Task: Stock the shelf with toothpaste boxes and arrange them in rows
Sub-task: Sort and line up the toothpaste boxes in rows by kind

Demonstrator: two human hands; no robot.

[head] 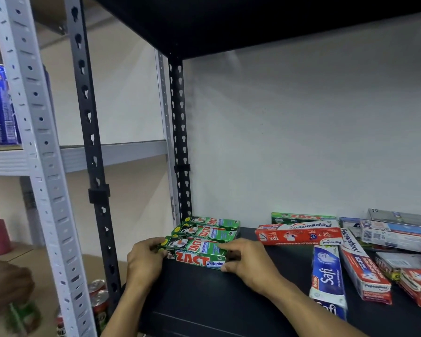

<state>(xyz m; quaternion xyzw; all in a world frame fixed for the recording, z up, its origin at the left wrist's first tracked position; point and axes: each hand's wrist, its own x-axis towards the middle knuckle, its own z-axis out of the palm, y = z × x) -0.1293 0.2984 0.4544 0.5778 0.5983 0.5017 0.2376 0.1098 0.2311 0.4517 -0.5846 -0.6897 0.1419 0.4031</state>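
The left hand and right hand hold the front green toothpaste box by its two ends, fingers curled and pinching it. It rests on the black shelf at the left side, touching the other green boxes (rowed back toward the corner post). Red boxes and a blue box lie loose to the right.

Dim, flat indoor light; wall is showing pale grey with a faint bright patch up top. Top board and shelf are going near black, losing detail. Lens is bending the posts at left. Cans at the edge are smearing; boxes are reading fairly sharp.
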